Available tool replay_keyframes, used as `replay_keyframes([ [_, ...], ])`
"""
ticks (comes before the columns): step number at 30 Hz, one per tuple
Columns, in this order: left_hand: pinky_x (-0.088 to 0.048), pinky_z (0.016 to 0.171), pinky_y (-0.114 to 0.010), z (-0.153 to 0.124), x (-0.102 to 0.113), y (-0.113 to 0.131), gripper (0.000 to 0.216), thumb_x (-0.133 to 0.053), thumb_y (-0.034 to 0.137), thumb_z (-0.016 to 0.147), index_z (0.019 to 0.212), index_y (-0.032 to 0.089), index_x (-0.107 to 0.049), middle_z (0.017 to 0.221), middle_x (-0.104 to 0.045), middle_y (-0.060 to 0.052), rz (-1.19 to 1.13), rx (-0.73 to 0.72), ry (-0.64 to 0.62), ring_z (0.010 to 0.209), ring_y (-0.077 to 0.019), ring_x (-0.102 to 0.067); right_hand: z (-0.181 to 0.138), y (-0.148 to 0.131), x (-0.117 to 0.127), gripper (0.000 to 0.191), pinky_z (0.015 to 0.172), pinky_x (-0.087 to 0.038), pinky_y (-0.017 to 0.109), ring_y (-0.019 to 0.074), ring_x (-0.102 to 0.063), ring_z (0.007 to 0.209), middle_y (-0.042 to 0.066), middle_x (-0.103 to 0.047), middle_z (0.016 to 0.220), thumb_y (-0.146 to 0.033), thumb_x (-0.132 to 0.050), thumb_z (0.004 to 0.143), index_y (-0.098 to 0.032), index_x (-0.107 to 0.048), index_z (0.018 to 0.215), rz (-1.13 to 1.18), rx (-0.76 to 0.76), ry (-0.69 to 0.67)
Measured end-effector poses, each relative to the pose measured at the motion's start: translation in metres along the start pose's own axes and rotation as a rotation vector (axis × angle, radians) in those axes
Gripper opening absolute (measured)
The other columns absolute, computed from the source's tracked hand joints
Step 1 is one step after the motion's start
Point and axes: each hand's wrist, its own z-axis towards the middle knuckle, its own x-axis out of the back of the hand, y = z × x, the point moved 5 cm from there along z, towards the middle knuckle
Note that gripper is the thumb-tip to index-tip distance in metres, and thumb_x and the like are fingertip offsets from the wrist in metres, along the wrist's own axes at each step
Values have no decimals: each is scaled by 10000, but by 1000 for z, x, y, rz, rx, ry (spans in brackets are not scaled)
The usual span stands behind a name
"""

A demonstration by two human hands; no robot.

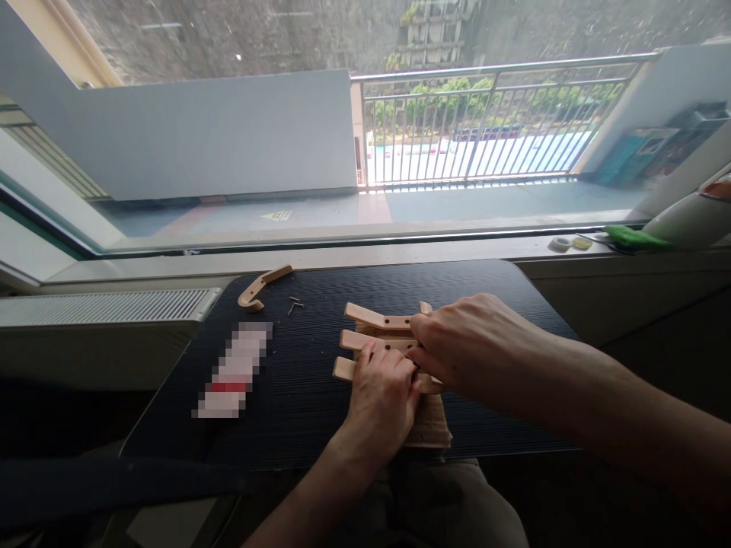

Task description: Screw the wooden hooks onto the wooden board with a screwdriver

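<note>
Three pale wooden hooks lie side by side across a wooden board [429, 426] on the black table. My left hand [381, 388] is closed over the nearest wooden hook [343, 369], its fingertips reaching the middle wooden hook [361, 340]. My right hand [465, 335] is closed at the right part of the middle and far hooks. Whatever sits between its fingers is hidden. The far wooden hook [365, 313] shows dark holes, and its right end comes out behind my right hand. Part of the nearest hook shows under my right hand.
A loose wooden hook [263, 288] lies at the table's back left, with several small screws [295, 306] beside it. A blurred-out flat packet [234, 373] lies on the left. Tape rolls [560, 243] and a green item [636, 237] rest on the windowsill. A radiator [103, 308] adjoins the table.
</note>
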Motion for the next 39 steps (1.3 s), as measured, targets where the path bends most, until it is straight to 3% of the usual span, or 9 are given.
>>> replay_keyframes([
  [2,-270,1088,-467,0,0,0,113,-547,232,843,875,177,-640,924,-656,-55,-9,4,4,1043,-248,-548,-3,1,3,62,422,-203,288,193,-577,521,14,-640,660,-142,-597,812,-173,-651,812,46,-9,35],
  [5,-270,1085,-477,0,1,0,115,-550,233,840,885,183,-643,962,-662,-59,-23,6,11,1066,-255,-543,-7,-2,9,193,466,-234,279,190,-605,608,3,-663,779,-176,-639,802,-191,-629,994,103,38,104],
  [10,-267,1092,-484,0,0,0,143,-538,229,840,897,177,-658,1005,-670,-73,-14,13,4,1099,-271,-536,-5,-7,7,143,561,-305,263,174,-618,740,10,-671,839,-53,-581,817,-182,-641,817,158,11,-96],
  [21,-262,1092,-465,0,-1,0,92,-563,224,831,859,189,-643,975,-666,-53,-6,-2,2,1072,-249,-541,-3,-2,-5,180,450,-205,287,172,-562,513,4,-645,647,-51,-521,803,-187,-638,783,40,18,39],
  [26,-267,1087,-464,0,0,1,114,-557,232,839,895,181,-642,974,-665,-63,-5,5,11,1067,-250,-542,-6,0,-3,168,450,-203,285,173,-596,566,28,-676,730,-75,-531,818,-175,-650,882,42,14,31],
  [30,-248,1096,-457,0,2,2,119,-562,231,837,895,177,-650,968,-668,-60,-15,12,-5,1066,-246,-543,-13,0,4,159,503,-267,273,159,-618,678,32,-687,864,-118,-592,808,-199,-646,933,103,73,142],
  [35,-257,1087,-456,2,2,2,129,-565,227,836,919,181,-652,970,-676,-57,-16,17,-10,1069,-247,-542,-11,0,-2,146,524,-283,266,137,-600,638,1,-671,760,-61,-587,785,-191,-652,786,156,96,96],
  [39,-251,1090,-465,1,1,1,150,-538,250,859,932,182,-650,976,-669,-60,-11,11,-10,1103,-255,-520,-6,2,-3,145,480,-246,269,125,-576,561,16,-665,735,-60,-573,785,-166,-652,843,107,117,160],
])
